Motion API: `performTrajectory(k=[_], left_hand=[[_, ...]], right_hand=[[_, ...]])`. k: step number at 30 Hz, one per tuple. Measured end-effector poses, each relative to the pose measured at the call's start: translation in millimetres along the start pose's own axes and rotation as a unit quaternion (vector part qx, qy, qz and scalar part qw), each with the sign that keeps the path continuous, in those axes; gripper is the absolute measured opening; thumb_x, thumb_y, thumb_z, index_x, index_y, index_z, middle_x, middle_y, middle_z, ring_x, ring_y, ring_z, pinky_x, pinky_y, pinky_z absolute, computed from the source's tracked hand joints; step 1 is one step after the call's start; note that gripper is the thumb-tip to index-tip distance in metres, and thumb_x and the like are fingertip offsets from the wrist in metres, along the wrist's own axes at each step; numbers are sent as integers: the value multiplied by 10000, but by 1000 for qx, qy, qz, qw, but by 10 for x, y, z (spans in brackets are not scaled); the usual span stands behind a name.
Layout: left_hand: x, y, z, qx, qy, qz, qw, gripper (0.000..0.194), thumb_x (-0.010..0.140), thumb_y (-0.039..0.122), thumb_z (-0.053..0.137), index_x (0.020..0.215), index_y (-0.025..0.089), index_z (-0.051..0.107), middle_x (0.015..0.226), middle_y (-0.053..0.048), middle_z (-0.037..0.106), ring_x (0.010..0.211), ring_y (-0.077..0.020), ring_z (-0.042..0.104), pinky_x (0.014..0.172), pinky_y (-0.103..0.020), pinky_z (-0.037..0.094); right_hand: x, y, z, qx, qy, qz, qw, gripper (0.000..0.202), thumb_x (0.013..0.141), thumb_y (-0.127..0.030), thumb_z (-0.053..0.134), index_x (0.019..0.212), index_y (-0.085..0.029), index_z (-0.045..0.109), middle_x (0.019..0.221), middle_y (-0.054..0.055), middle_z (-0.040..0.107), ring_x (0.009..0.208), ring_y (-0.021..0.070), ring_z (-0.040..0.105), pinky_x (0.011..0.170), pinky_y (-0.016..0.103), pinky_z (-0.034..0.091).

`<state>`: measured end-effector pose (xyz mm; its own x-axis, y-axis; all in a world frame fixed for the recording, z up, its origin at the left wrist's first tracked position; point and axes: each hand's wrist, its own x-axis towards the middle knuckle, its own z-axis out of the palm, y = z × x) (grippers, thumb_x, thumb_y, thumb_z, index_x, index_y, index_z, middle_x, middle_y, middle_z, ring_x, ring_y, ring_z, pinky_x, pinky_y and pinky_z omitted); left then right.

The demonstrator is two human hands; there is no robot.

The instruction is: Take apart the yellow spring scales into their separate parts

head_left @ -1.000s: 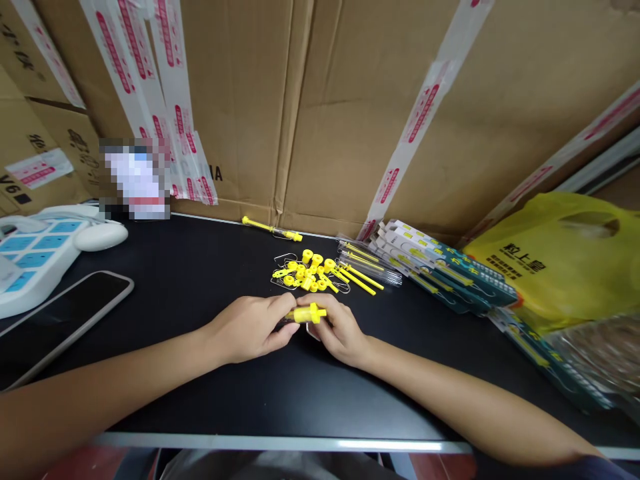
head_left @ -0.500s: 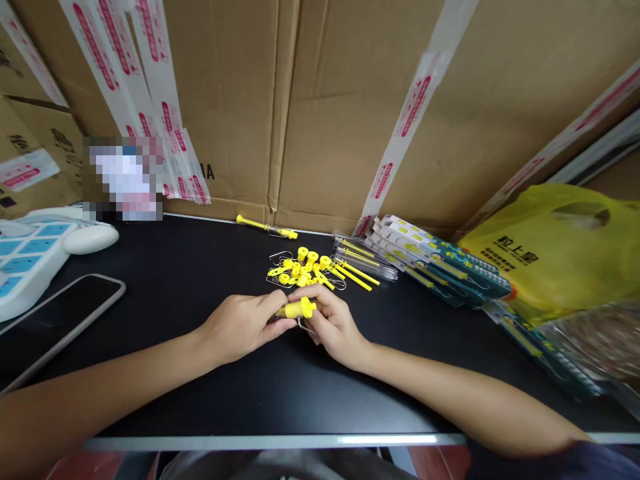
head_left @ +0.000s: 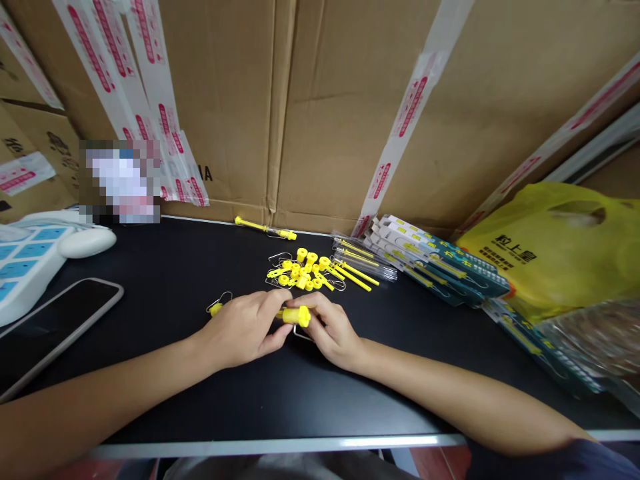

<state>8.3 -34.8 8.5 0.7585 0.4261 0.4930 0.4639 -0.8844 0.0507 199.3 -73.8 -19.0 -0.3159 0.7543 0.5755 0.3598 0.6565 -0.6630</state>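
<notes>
Between my two hands is a slim yellow plastic tool (head_left: pixel 294 315) with a clear section and a bent wire. My left hand (head_left: pixel 239 330) wraps round its shaft, and a yellow end (head_left: pixel 216 309) with a thin wire loop sticks out past the knuckles on the left. My right hand (head_left: pixel 336 335) has its fingers closed about the thick yellow end and the bent wire below it. Part of the shaft is hidden by my fingers. Just beyond my hands lies a pile of small yellow plastic parts (head_left: pixel 303 268) mixed with wire hooks.
A similar yellow tool (head_left: pixel 265 228) lies at the back edge. Yellow rods (head_left: pixel 355 275), clear tubes (head_left: pixel 387 273) and stacked carded packs (head_left: pixel 440 257) lie to the right, near a yellow bag (head_left: pixel 555 247). At left are a phone (head_left: pixel 60 327) and a white power strip (head_left: pixel 35 267).
A yellow end with a wire loop now shows left of my left hand, where nothing showed before. The thick yellow end has shifted slightly left and down and turned a little.
</notes>
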Motion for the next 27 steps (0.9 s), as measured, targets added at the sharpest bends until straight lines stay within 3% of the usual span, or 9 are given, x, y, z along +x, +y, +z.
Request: performTrajectory(k=[3, 7, 12, 18, 27], left_hand=[[-13, 8, 17, 9, 22, 29, 999, 319, 898, 294, 360, 1178, 148, 402, 876, -31, 678, 708, -167, 667, 586, -253, 491], [-7, 2, 25, 22, 24, 26, 999, 363, 926, 314, 348, 1265, 184, 370, 984, -15, 687, 756, -153, 681, 603, -246, 506], [-11, -40, 51, 81, 1, 21, 997, 368, 957, 367, 339, 1262, 182, 427, 922, -25, 696, 713, -148, 679, 553, -231, 484], [-24, -97, 44, 95, -21, 36, 995, 405, 974, 394, 282, 1302, 196, 414, 799, -5, 681, 666, -138, 668, 513, -211, 445], [16, -214, -9, -6, -104, 44, 994, 447, 966, 457, 251, 1341, 241, 367, 941, -9, 681, 798, -132, 665, 634, -197, 480]], right_hand=[[-25, -6, 5, 8, 0, -13, 1000, 156, 936, -212, 391, 1009, -207, 529, 776, 11, 576, 618, 101, 558, 593, 220, 475], [-44, 7, 49, 138, -9, 97, 986, 150, 944, -307, 398, 993, -208, 500, 668, -36, 482, 445, 60, 467, 407, 175, 435], [3, 38, 82, 288, -22, 190, 938, 211, 902, -391, 472, 999, -204, 487, 686, -48, 457, 434, 40, 411, 345, 164, 472], [30, 60, 40, 288, -58, 212, 932, 161, 913, -359, 460, 958, -205, 471, 590, -85, 408, 371, 25, 359, 311, 141, 443], [27, 32, 22, 269, -71, 216, 936, 151, 920, -347, 450, 927, -197, 450, 611, -93, 430, 317, 4, 359, 274, 114, 371]])
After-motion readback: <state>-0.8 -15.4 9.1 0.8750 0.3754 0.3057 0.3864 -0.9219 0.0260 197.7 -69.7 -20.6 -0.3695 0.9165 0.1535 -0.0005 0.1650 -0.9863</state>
